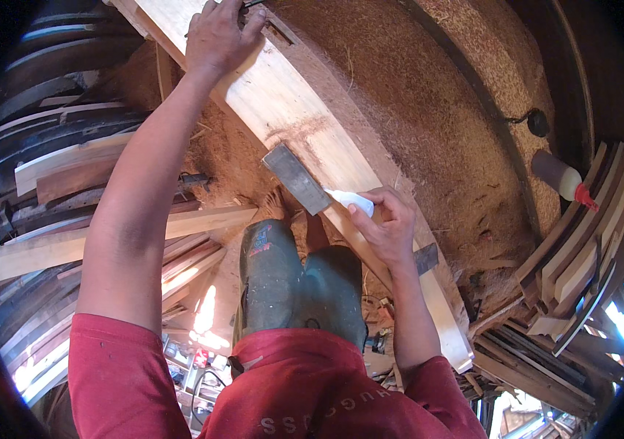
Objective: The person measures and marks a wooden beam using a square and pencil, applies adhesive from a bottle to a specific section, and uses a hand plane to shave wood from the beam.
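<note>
The right hand (389, 219) pinches a white bottle (354, 203), nozzle (333, 194) jutting left toward a gray block (296, 178); the left hand (218, 40) (grip unclear) rests on a plank (283, 99).

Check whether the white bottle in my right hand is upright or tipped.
Tipped: the right hand holds the white bottle sideways, its nozzle toward the grey block.

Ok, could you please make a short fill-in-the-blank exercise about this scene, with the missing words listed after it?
1. The right hand holds a small bottle whose colour is ____.
2. The pale board under the left hand is made of ____.
3. The small bottle's tip is near a rectangular slab, coloured ____.
4. The larger bottle at the right of the picture has a tip coloured ____.

Missing words: white; wood; grey; red.
</note>
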Demonstrator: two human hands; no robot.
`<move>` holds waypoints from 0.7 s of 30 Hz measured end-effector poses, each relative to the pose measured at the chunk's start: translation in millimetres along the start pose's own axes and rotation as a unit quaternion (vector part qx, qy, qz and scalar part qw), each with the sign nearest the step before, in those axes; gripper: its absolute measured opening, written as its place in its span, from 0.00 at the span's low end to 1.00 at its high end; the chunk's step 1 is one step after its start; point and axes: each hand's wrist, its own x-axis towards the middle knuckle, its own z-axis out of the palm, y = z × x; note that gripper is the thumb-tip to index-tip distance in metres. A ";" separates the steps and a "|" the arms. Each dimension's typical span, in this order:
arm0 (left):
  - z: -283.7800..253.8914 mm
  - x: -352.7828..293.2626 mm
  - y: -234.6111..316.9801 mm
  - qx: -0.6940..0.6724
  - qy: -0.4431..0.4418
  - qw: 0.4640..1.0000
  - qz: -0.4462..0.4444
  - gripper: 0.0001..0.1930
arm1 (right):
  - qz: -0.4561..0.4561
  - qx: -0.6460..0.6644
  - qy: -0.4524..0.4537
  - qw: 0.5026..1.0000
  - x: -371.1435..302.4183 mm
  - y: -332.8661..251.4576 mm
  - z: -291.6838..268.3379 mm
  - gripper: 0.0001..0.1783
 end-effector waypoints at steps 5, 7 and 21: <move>-16.5 3.7 21.4 -0.062 -0.009 0.996 -0.062 0.18 | 0.007 -0.011 0.018 1.000 -7.9 6.5 -2.8 0.10; -16.2 3.4 20.9 -0.060 -0.011 0.996 -0.061 0.18 | 0.008 -0.018 0.031 0.999 -9.5 7.0 -3.0 0.11; 2.2 2.2 2.0 -0.003 -0.025 0.999 -0.030 0.24 | 0.067 0.089 0.095 0.989 -32.8 11.2 3.1 0.10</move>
